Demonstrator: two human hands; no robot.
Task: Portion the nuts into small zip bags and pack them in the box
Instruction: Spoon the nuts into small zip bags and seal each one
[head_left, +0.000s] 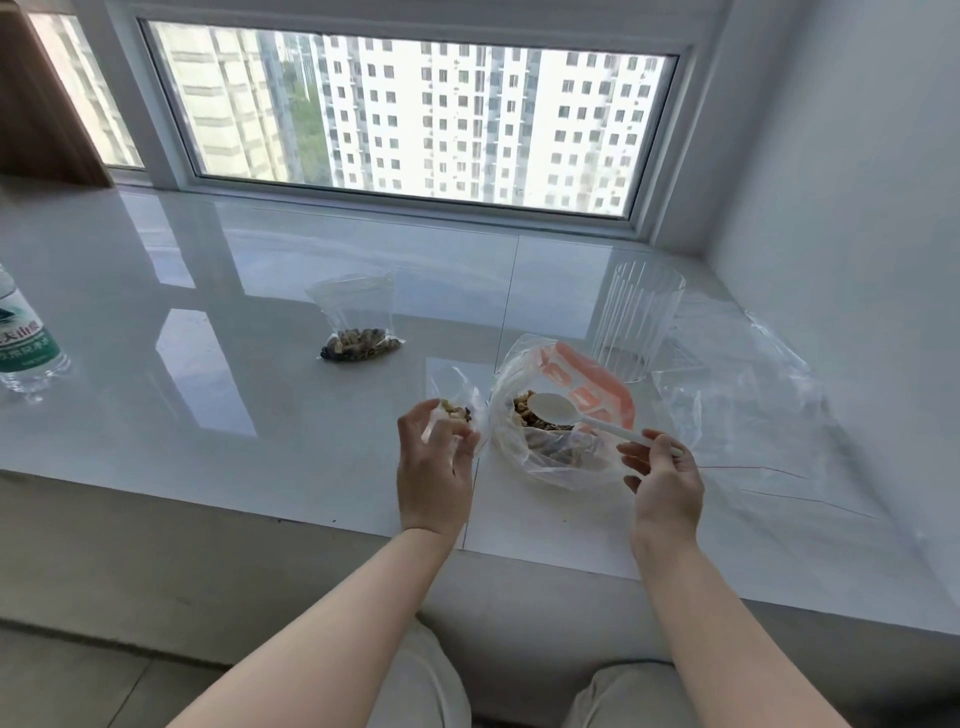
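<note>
- Glossy pale stone sill (208, 364) runs wide under a window (410, 119); its front edge drops off just below both wrists, and a wall closes the right side.
- Open surface left of the hands, between the water bottle (23, 338) at the far left edge and the work area; a seam line crosses the sill near the middle.
- Left hand (434, 467) curls fingers round a small zip bag (457, 400), thin clear crinkled plastic, bunched in the grip, a little clump of mixed nuts visible just above the fingers.
- Right hand (665, 483) pinches the handle end of a white plastic spoon (582, 415); fingers loosely bent, thumb side hidden.
- Spoon bowl lies over the mouth of the large nut bag (550, 447), between the two hands; bowl looks empty, smooth oval.
- Large nut bag: clear soft plastic with an orange printed panel at the back, dark and tan nuts heaped inside, touching the small zip bag's right side.
- Filled small bag (358, 338) lies flat farther back and left, well apart from both hands, nuts gathered at its bottom.
- Ribbed clear cup-like container (639, 317) stands upright just behind the large bag.
- Loose clear plastic sheets (753, 395) are spread flat to the right, near the wall.
</note>
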